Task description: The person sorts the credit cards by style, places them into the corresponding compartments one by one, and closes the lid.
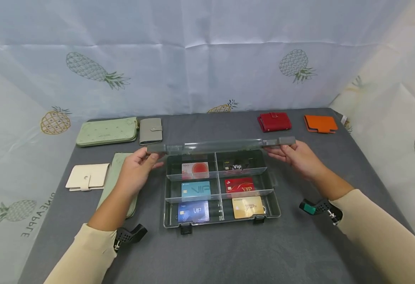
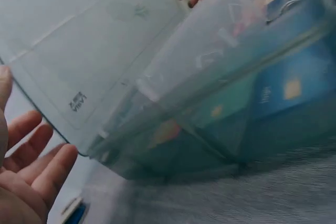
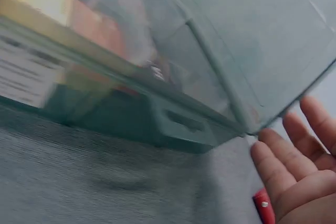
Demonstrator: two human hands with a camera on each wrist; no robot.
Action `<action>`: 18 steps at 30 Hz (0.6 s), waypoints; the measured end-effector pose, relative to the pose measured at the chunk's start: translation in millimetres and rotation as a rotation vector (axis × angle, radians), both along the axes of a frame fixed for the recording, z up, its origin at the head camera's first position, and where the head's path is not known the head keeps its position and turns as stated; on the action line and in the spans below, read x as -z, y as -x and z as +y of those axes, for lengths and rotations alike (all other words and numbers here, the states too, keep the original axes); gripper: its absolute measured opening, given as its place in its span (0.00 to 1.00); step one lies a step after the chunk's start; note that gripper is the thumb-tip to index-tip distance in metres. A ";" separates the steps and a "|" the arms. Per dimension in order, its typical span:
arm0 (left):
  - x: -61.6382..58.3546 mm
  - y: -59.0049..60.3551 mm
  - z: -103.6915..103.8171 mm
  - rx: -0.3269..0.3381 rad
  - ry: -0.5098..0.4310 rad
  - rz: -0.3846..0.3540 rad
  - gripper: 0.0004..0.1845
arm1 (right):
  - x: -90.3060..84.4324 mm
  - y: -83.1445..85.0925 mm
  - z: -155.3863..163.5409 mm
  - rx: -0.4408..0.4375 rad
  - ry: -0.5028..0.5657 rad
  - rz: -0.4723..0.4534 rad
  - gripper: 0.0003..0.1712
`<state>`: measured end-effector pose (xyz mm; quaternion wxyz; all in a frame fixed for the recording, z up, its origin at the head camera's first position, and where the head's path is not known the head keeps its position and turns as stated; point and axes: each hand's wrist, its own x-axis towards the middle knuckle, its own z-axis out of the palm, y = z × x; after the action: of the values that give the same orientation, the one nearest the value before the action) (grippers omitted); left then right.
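Observation:
A clear grey plastic compartment box lies on the table with its lid raised, seen nearly edge-on in the head view. Bank-style cards lie in its compartments, among them a blue VIP card, a gold card and a red VIP card. At the lid's left end, my left hand touches the edge with its fingers loosely extended. My right hand is at the opposite end, fingertips right at the lid's edge in the right wrist view, fingers spread and fairly straight.
Left of the box lie a cream wallet, a long green wallet, a grey wallet and another green wallet partly behind my left arm. A red wallet and an orange one sit at the back right, before a pineapple-print curtain.

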<state>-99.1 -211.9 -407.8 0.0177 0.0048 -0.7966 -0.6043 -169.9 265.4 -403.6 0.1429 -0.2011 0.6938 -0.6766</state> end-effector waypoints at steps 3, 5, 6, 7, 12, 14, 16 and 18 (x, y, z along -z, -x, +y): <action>4.2 -8.9 -8.3 0.053 -0.005 -0.010 0.20 | 4.7 -6.0 5.6 0.002 -0.006 -0.017 0.21; 7.2 -14.2 -15.4 0.117 -0.031 -0.004 0.21 | 7.7 -9.2 10.5 -0.013 -0.036 -0.009 0.22; 8.7 -16.3 -18.9 0.157 -0.054 0.000 0.21 | 9.5 -10.5 13.3 -0.033 -0.041 -0.001 0.23; 10.3 -18.2 -21.9 0.194 -0.070 0.006 0.21 | 11.4 -11.6 16.1 -0.058 -0.046 0.010 0.23; 18.9 -23.6 -29.0 0.334 -0.036 0.057 0.25 | 23.5 -15.8 26.6 -0.132 -0.134 0.071 0.31; 21.6 -23.7 -28.5 0.360 0.001 0.055 0.28 | 27.8 -16.5 27.4 -0.116 -0.204 0.086 0.33; 23.7 -22.1 -27.0 0.369 0.030 0.040 0.30 | 30.5 -16.1 26.5 -0.093 -0.267 0.095 0.36; 24.3 -18.2 -24.7 0.374 0.044 0.028 0.31 | 31.7 -14.0 25.0 -0.076 -0.298 0.093 0.37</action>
<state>-80.9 -236.6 -432.1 -0.0839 -0.1520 -0.7963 -0.5795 -155.9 290.4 -435.2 0.1645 -0.2350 0.7843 -0.5501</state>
